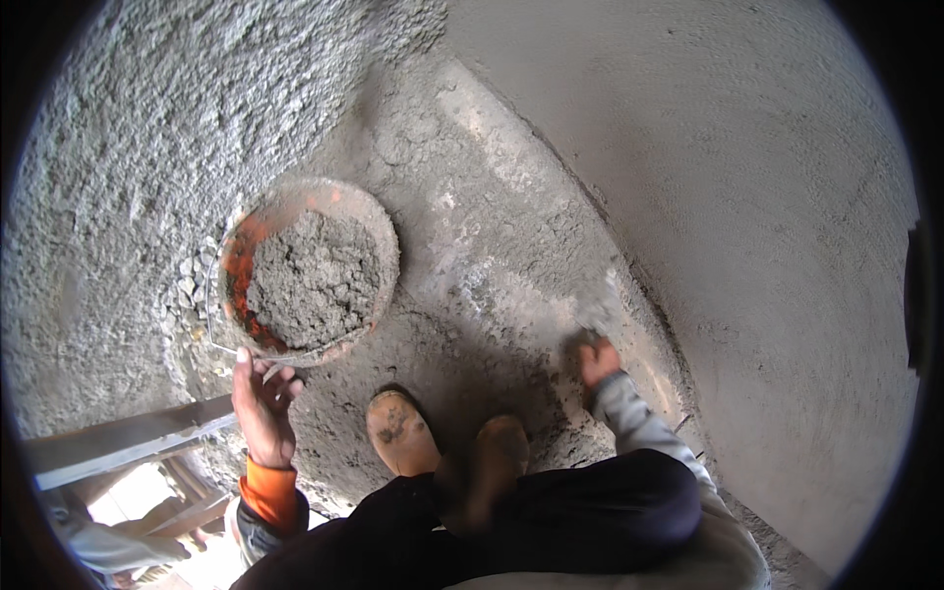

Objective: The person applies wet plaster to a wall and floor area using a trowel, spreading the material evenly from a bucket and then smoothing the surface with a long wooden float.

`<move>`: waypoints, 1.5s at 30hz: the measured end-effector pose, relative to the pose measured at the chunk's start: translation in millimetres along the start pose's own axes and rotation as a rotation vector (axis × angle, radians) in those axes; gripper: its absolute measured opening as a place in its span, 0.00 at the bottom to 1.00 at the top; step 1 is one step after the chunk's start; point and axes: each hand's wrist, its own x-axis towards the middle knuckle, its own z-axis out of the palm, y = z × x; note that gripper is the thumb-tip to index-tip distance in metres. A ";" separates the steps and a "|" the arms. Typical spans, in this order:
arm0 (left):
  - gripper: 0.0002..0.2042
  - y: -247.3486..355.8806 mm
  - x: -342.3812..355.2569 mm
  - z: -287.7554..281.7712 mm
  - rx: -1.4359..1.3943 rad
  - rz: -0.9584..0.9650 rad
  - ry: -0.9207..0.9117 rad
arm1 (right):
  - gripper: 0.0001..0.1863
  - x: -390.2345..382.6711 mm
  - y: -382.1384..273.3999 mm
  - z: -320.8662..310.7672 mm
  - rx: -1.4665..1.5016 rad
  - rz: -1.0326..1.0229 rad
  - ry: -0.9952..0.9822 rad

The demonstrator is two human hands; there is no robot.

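Observation:
A round orange bucket [389,236], crusted with grey, stands left of centre and holds lumpy grey mortar [317,280]. Its thin wire handle [209,317] hangs down over the left side of the rim. Just below that rim is my left hand [264,411], fingers apart; one fingertip is at the handle's lower end, and whether it touches cannot be told. My right hand [597,362], low over the mortar-strewn floor [501,256] near the smooth wall, is closed round a tool smeared by motion. Its pale, blade-like end looks like a trowel [596,303].
A smooth grey plastered wall [767,226] bounds the right side, with a ledge along its foot. Rough grey plaster [167,118] covers the upper left. Small stones [187,290] lie beside the bucket. A timber beam [128,438] crosses at lower left, with another person's sleeve [113,541] below it.

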 end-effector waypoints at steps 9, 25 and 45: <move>0.07 -8.2 68.9 4.4 -0.048 0.272 0.108 | 0.07 91.2 -145.8 -22.2 0.736 0.263 -0.372; 0.15 38.6 63.0 32.6 0.202 0.789 0.225 | 0.15 44.7 -141.6 -91.2 0.283 -0.075 -0.325; 0.34 -127.4 56.0 230.7 0.864 0.480 -0.015 | 0.14 185.6 -184.3 -32.9 -0.152 -0.251 -0.247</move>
